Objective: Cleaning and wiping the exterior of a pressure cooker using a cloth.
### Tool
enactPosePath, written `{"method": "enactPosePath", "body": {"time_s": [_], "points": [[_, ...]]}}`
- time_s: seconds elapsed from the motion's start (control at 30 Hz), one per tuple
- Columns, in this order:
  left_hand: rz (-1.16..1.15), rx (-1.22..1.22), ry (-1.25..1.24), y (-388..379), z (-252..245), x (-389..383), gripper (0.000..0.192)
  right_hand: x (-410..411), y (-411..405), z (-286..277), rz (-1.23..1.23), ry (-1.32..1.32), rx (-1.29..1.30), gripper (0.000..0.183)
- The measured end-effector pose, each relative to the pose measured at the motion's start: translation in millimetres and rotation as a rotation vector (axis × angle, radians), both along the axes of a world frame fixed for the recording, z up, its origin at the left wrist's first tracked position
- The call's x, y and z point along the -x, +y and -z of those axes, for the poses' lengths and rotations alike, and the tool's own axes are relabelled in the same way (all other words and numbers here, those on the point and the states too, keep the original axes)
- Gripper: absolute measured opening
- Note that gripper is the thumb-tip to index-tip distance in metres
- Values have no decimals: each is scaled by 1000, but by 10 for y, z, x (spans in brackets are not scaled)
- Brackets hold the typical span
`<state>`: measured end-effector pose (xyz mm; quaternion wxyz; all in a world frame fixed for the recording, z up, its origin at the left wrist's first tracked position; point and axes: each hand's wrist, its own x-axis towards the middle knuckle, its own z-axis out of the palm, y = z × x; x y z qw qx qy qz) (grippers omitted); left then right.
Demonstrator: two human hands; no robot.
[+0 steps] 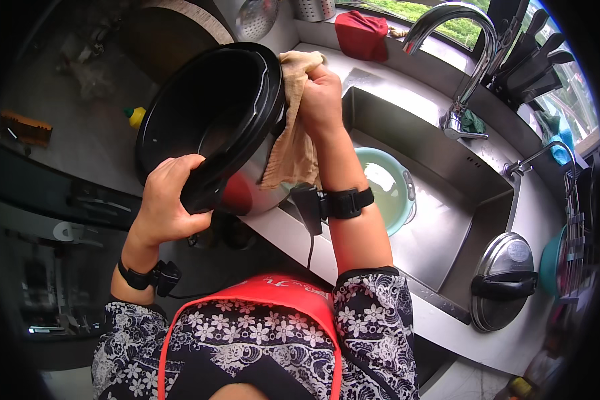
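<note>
A black-rimmed electric cooker body (200, 120) is tilted on its side before me, its dark open cavity facing left. Its outer wall looks silvery with a red patch, partly hidden beneath the rim. My left hand (167, 200) grips the near edge of the rim, thumb underneath and fingers over the top. In my right hand (322, 100) is a bunched tan cloth (295, 150), held against the outside of the rim on its right. The lower end of the cloth hangs down beside the cooker wall.
A steel sink (430, 250) with a light green basin (387, 200) of water lies to the right, under a chrome faucet (480, 75). A steel lid with a black handle (505, 285) rests on the sink's right edge. A yellow bottle (137, 118) stands behind the cooker.
</note>
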<state>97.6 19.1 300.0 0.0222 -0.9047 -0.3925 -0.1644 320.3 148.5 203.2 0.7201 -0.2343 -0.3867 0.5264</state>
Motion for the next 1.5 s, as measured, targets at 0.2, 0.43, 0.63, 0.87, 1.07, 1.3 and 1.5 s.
{"method": "enactPosePath", "body": {"time_s": [0.2, 0.43, 0.63, 0.87, 1.07, 1.3, 1.5], "points": [[-13, -20, -5, -17, -7, -26, 56, 484, -728, 284, 669, -190, -425, 24], [-68, 5, 24, 9, 0, -53, 61, 539, -774, 42, 572, -43, -140, 11], [-66, -18, 14, -8, 17, -58, 60, 442, -808, 55, 527, -29, -322, 12], [-40, -28, 24, 8, 42, -48, 60, 756, -1116, 342, 603, -238, -434, 29], [-77, -18, -36, 59, 57, -115, 54, 626, -841, 160, 263, 274, -54, 23], [-61, -64, -22, 64, 87, -101, 54, 592, -825, 120, 385, 172, -212, 21], [-97, -32, 0, 55, 74, -96, 53, 843, -1062, 207, 668, -60, -327, 20]]}}
